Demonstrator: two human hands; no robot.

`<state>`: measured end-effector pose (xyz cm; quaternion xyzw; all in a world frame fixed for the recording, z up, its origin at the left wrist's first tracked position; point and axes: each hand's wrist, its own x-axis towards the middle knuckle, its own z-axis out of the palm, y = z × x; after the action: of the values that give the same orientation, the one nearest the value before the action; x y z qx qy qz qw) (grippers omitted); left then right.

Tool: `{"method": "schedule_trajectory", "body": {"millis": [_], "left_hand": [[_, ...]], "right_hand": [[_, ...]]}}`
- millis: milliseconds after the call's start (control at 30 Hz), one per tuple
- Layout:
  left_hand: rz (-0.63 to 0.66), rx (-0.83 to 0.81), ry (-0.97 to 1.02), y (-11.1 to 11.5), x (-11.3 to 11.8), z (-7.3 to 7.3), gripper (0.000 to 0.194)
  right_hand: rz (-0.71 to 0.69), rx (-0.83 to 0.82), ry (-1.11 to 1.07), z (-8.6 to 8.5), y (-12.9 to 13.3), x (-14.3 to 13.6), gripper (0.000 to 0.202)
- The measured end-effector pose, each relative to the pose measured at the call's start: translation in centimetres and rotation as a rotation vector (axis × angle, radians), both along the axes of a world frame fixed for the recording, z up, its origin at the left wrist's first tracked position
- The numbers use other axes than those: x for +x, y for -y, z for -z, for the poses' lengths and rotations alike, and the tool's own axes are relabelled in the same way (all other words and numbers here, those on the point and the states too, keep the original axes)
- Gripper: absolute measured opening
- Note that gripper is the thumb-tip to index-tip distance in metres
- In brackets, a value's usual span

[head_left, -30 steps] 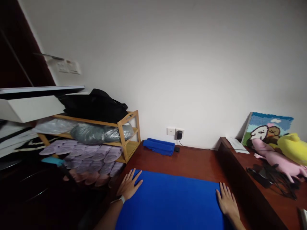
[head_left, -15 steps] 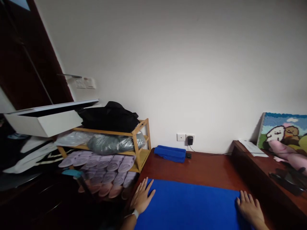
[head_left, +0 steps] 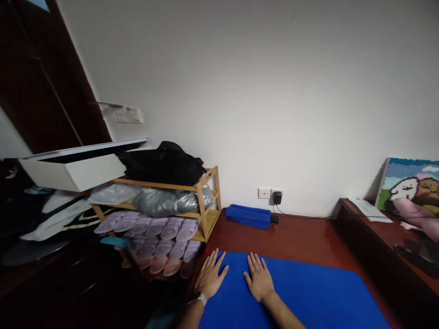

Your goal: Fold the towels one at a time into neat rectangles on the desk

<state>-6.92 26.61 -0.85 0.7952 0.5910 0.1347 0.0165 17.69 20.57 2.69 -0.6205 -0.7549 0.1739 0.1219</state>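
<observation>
A blue cloth point(head_left: 308, 288) lies spread flat on the reddish-brown tabletop point(head_left: 308, 237). My left hand point(head_left: 210, 276), with a watch on its wrist, rests palm down over the cloth's far left corner, fingers stretched out. To its right, my right hand point(head_left: 259, 279) lies flat on the cloth near the far edge, its fingers extended. Neither hand grips anything. Beyond them, a folded blue cloth point(head_left: 248, 216) sits by the wall.
A wooden rack point(head_left: 202, 210) left of the table holds a black bag point(head_left: 164, 164), plastic-wrapped bundles and several slippers point(head_left: 157, 226). A black plug point(head_left: 277, 197) with a cable is in the wall socket. On the raised right ledge lie papers point(head_left: 370, 210) and a pink plush toy point(head_left: 416, 217).
My right hand has moved left across the cloth, from its far right corner to near my left hand. My left hand stays at the left corner. The view has shifted slightly.
</observation>
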Motion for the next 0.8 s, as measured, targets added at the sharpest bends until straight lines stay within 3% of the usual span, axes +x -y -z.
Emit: {"method": "schedule_trajectory", "body": {"millis": [100, 300, 400, 467, 567, 800], "left_hand": [[0.011, 0.022, -0.004, -0.3, 0.0, 0.4, 0.066], [0.013, 0.036, -0.026, -0.9, 0.0, 0.8, 0.066], [0.002, 0.046, -0.032, -1.3, 0.1, 1.1, 0.065], [0.001, 0.042, -0.038, -1.5, 0.1, 1.3, 0.064], [-0.003, 0.026, -0.049, -1.6, 0.1, 1.2, 0.064], [0.005, -0.113, -0.037, -0.9, 0.4, -1.4, 0.066]], "right_hand": [[0.163, 0.009, 0.07, 1.7, 1.3, 8.0, 0.073], [0.624, -0.063, 0.301, 6.3, 7.7, 30.5, 0.077], [0.697, -0.095, 0.323, 7.7, 10.2, 37.3, 0.08], [0.702, -0.086, 0.324, 8.1, 10.8, 38.9, 0.081], [0.698, -0.064, 0.333, 8.4, 10.8, 38.8, 0.083], [0.714, -0.101, 0.331, 7.3, 11.0, 38.3, 0.081]]}}
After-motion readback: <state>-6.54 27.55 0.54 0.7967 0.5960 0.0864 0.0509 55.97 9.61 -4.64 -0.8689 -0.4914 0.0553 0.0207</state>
